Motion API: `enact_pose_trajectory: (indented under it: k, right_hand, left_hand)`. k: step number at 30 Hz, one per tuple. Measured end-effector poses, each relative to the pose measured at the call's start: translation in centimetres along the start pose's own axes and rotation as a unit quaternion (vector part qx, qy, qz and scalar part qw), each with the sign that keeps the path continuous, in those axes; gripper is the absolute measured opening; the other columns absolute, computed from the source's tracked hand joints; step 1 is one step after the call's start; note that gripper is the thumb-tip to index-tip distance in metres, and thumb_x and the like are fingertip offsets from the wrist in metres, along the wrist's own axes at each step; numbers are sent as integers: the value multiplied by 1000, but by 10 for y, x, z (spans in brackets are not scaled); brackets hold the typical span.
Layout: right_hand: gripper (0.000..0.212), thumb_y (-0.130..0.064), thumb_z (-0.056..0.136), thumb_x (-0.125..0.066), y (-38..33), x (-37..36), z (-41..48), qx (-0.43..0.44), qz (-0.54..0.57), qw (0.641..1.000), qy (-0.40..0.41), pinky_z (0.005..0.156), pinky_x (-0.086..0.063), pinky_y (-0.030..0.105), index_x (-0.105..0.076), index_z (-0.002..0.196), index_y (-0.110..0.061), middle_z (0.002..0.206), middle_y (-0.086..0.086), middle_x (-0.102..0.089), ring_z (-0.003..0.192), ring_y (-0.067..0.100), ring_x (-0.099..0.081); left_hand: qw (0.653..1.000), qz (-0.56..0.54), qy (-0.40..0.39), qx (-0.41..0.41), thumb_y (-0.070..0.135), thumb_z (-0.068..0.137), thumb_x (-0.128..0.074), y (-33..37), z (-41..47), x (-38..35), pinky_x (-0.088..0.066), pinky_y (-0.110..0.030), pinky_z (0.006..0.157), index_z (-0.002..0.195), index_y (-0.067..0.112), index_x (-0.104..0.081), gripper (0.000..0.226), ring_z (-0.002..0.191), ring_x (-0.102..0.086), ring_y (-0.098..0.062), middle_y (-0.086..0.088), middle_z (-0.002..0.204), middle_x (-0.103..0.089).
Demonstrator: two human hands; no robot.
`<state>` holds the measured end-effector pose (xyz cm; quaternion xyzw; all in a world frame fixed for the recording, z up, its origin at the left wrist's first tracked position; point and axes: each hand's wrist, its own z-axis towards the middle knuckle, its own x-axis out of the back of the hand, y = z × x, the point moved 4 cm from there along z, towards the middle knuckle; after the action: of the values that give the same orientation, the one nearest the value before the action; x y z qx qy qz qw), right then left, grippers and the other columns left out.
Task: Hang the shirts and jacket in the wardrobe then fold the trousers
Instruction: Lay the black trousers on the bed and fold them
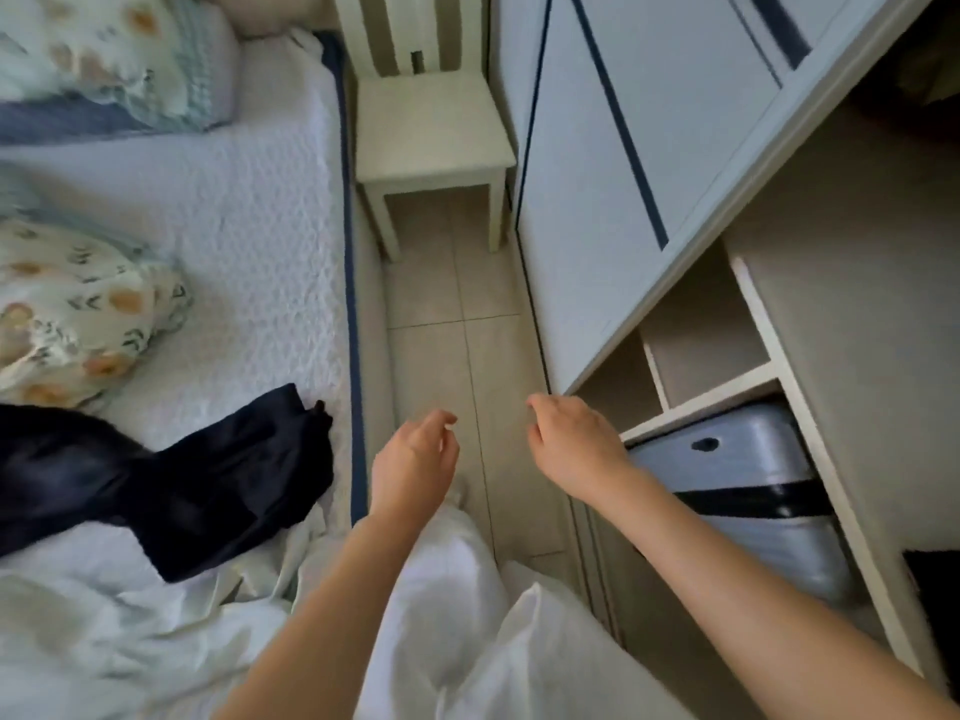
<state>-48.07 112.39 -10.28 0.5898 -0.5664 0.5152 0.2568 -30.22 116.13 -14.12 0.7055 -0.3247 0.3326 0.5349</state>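
Note:
A dark navy garment [171, 485] lies crumpled on the bed's near edge, partly over a pale white garment [104, 615] spread at the lower left. My left hand [413, 462] hovers over the floor just right of the bed edge, fingers loosely curled, holding nothing. My right hand [574, 441] hangs near the open wardrobe [810, 304], fingers apart and empty. The wardrobe's sliding door [597, 200] is pushed away, showing shelves inside. No hangers are in view.
A white chair [431, 132] stands at the far end of the narrow tiled aisle [457, 314]. Floral pillows [78, 314] lie on the bed [249, 226]. A grey suitcase [748, 491] stands in the wardrobe's bottom compartment. My white-clothed legs fill the lower middle.

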Motion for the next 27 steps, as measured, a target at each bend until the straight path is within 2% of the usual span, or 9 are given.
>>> enact_pose_trajectory:
  k: [3, 6, 9, 14, 19, 24, 27]
  right_hand:
    - [32, -25, 102, -36, -19, -14, 0, 47, -12, 998, -48, 89, -48, 45, -47, 128, -11, 123, 9, -58, 110, 29, -56]
    - [32, -27, 102, -35, -42, -31, 5, 104, -24, 991, -82, 86, -50, 44, -48, 127, -11, 118, 9, -60, 104, 28, -57]
    - [31, -27, 102, -36, -69, -50, 15, 151, -40, 982, -105, 81, -49, 39, -50, 124, -10, 117, 9, -61, 103, 28, -57]
    - [29, -27, 102, -34, -117, -87, 34, 207, -71, 962, -166, 82, -50, 40, -50, 121, -11, 116, 8, -60, 102, 26, -55]
    - [30, -26, 102, -33, -166, -120, 56, 234, -104, 941, -222, 85, -50, 42, -50, 122, -10, 117, 9, -58, 101, 26, -55]
    - [26, -20, 100, -35, -234, -150, 91, 243, -117, 932, -244, 86, -50, 43, -50, 119, -11, 115, 10, -58, 103, 28, -55]
    - [21, -18, 100, -35, -265, -162, 109, 247, -129, 928, -248, 80, -49, 38, -50, 113, -10, 112, 11, -58, 100, 30, -56]
  left_hand:
    - [997, -9, 17, 79, 20, 98, -47, -26, -34, 2, -51, -36, 74, 120, 19, -63, 27, 89, -63, -22, -4, 95, -69]
    - [988, -19, 32, 150, 20, 99, -46, -56, -68, 8, -51, -39, 80, 122, 17, -62, 28, 93, -62, -22, -3, 97, -68]
    - [969, -37, 71, 234, 23, 99, -45, -88, -98, 17, -50, -39, 82, 119, 21, -62, 26, 98, -62, -20, 3, 101, -68]
    - [936, -46, 93, 337, 22, 100, -45, -142, -136, 23, -51, -37, 80, 126, 22, -59, 30, 96, -62, -21, 0, 106, -69]
    - [908, -56, 90, 405, 22, 98, -46, -202, -156, 29, -52, -36, 73, 122, 23, -61, 28, 88, -61, -19, 2, 100, -68]
    - [884, -78, 83, 453, 24, 97, -48, -280, -155, 40, -48, -34, 74, 124, 23, -61, 30, 98, -62, -21, 2, 111, -69]
    - [873, -97, 71, 473, 23, 96, -47, -316, -147, 48, -52, -37, 81, 121, 24, -62, 28, 100, -62, -23, -1, 111, -69]
